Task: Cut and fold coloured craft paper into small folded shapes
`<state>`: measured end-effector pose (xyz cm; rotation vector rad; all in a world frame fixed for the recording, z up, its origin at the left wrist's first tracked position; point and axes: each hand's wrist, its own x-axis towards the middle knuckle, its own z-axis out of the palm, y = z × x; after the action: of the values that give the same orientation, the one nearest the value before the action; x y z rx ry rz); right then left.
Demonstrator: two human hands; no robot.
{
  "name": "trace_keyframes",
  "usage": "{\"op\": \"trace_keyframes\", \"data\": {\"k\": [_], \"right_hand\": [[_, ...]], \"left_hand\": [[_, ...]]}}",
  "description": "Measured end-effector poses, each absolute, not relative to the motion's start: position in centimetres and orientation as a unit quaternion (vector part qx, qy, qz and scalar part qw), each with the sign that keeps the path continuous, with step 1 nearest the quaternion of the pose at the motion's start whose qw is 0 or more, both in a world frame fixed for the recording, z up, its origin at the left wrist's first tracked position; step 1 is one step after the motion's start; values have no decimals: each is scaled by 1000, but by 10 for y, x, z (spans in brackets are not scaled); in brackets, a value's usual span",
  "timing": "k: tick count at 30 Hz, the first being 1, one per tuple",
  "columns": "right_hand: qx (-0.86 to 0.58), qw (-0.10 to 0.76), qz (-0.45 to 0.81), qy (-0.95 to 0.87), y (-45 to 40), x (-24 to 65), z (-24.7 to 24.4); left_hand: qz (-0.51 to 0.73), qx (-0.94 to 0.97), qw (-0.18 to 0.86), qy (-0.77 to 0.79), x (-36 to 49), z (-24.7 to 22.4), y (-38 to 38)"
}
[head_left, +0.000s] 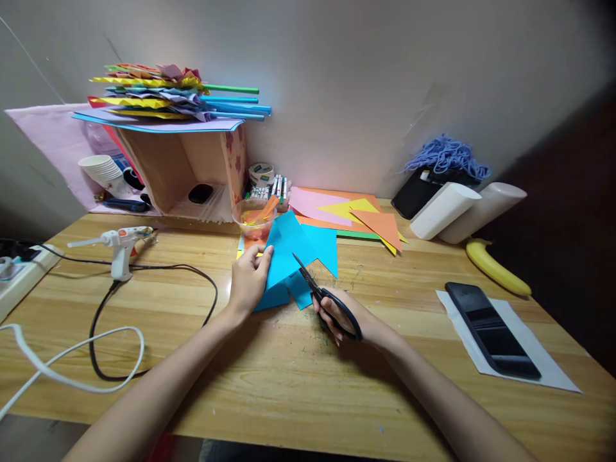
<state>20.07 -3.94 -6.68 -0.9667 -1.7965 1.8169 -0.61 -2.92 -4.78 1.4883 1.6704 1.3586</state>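
A piece of blue paper (291,247) is pinched at its left edge between the thumb and fingers of my left hand (250,279). My right hand (339,314) grips black-handled scissors (308,276), fingers in the loops, with the blades pointing up and left at the paper's right edge. The blades look nearly closed; whether they touch the paper I cannot tell. More blue paper pieces (325,247) lie behind and below the held one. Just beyond my left hand stands a clear plastic bowl (240,215) with orange and yellow paper scraps.
Orange, pink and yellow paper sheets (332,205) lie at the back. A glue gun (122,250) with a looping black cord and a white cable (81,385) occupy the left. At right are a phone (493,330), a banana (498,268) and white rolls (445,210). A cardboard box (238,160) carries paper crafts.
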Motion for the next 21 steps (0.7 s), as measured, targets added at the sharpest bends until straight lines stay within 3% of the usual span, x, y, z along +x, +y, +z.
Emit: {"op": "trace_keyframes", "data": {"k": [21], "right_hand": [[-321,223,634,-667,-43,197,-65]], "left_hand": [[487,546,298,613,3,-43,-35]]}}
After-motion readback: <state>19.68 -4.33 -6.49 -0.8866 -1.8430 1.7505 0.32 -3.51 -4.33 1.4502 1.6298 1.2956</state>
